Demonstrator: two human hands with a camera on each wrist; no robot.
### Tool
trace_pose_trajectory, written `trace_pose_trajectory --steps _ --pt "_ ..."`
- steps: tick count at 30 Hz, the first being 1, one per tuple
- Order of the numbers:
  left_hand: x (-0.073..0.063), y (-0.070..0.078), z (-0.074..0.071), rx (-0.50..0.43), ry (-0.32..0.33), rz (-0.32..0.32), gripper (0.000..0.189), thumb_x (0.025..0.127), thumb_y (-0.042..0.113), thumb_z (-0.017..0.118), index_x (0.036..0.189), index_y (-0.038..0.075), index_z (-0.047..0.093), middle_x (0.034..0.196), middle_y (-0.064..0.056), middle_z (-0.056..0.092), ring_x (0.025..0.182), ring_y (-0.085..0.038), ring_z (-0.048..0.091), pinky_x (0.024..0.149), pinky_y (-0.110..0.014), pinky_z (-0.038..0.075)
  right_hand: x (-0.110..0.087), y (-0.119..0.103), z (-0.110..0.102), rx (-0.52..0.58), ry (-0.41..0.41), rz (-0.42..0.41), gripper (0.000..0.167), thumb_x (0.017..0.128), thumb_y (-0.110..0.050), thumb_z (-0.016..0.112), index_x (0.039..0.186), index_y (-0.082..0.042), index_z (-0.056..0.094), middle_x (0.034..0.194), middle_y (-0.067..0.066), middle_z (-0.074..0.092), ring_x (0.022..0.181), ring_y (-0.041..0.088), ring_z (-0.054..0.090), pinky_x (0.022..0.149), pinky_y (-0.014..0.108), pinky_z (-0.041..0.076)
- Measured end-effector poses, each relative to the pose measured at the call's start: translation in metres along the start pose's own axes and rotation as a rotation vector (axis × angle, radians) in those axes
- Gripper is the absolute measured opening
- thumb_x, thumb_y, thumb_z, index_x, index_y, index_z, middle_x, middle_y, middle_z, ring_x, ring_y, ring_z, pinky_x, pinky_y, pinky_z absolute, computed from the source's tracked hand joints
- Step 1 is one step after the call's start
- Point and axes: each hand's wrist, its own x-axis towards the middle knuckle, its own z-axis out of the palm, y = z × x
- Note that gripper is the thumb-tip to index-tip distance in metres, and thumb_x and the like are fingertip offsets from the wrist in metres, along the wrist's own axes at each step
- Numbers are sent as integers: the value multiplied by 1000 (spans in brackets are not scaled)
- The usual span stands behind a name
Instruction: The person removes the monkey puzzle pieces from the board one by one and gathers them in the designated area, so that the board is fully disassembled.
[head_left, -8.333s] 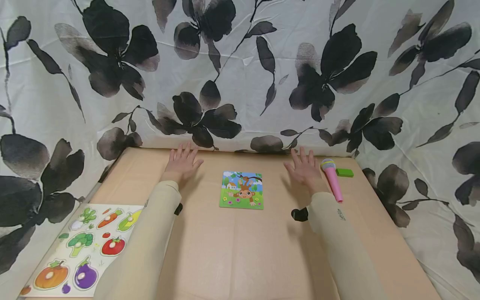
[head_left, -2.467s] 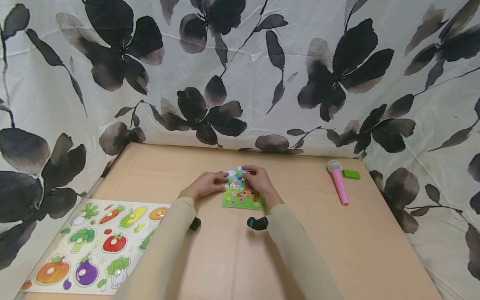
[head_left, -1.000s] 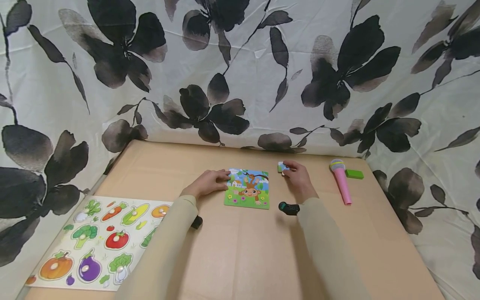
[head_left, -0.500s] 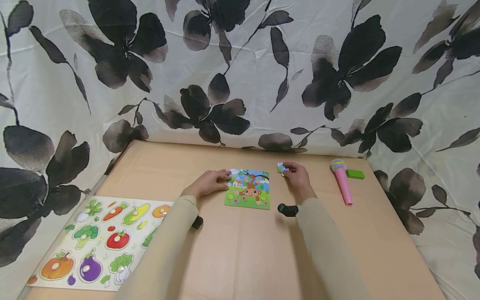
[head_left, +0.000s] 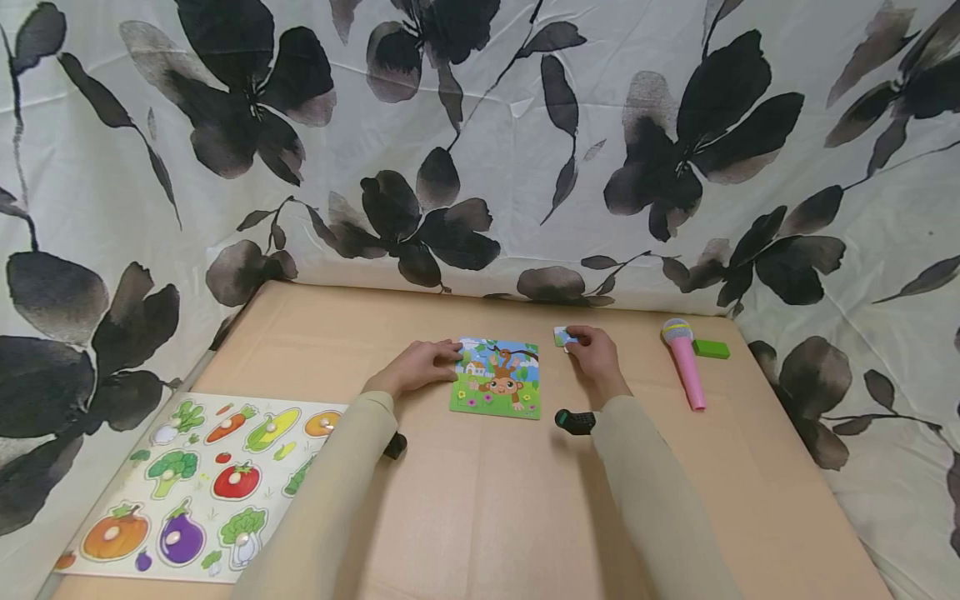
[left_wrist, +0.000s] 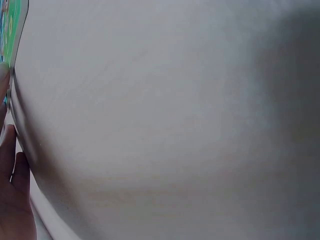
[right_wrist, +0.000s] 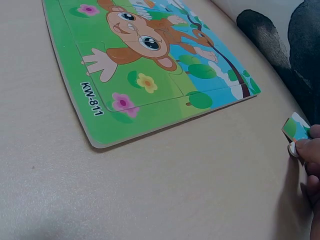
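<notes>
A monkey jigsaw puzzle (head_left: pixel 495 393) with a green and blue picture lies on the table in front of me. At its left edge my left hand (head_left: pixel 415 367) holds the board; in the left wrist view the thumb and fingers (left_wrist: pixel 21 172) show along that edge. To the right of the board, my right hand (head_left: pixel 597 357) pinches a small puzzle piece (head_left: pixel 561 336) between thumb and fingers. The piece (right_wrist: pixel 296 128) shows green, blue and white in the right wrist view, apart from the board. Part of it is hidden behind the fingers.
A pink toy microphone (head_left: pixel 686 367) and a green block (head_left: pixel 711 349) lie right of my right hand. A vegetable picture board (head_left: pixel 206 442) lies at the near left, partly under my left sleeve. Behind the table (head_left: pixel 480 517) hangs a floral cloth (head_left: pixel 517 133).
Both hands first lay flat and apart. They then came to the puzzle, and the right hand carried the piece from over the board to the right. The last second shows almost no motion.
</notes>
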Motion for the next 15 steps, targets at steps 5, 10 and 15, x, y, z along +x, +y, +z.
trace_pose_trajectory --steps 5,10,15 --pt "1 0 1 -7 1 -7 45 90 22 71 131 5 63 148 -3 47 145 -22 29 119 -42 21 -1 2 1 -4 -1 -1 34 96 -7 59 130 -2 61 122 20 55 105 31 49 92 42 43" --pt "2 -1 1 0 2 -5 45 90 22 71 131 5 63 148 -3 47 144 -22 30 118 -42 22 -1 3 1 -15 3 -30 32 96 -6 59 127 0 63 121 21 58 104 32 52 92 44 45" --pt "1 1 0 0 0 -6 45 90 22 71 131 5 63 148 -4 47 144 -22 30 118 -41 22 -1 3 2 -30 10 -29 29 96 -7 59 123 1 65 114 20 58 97 31 51 83 39 44"
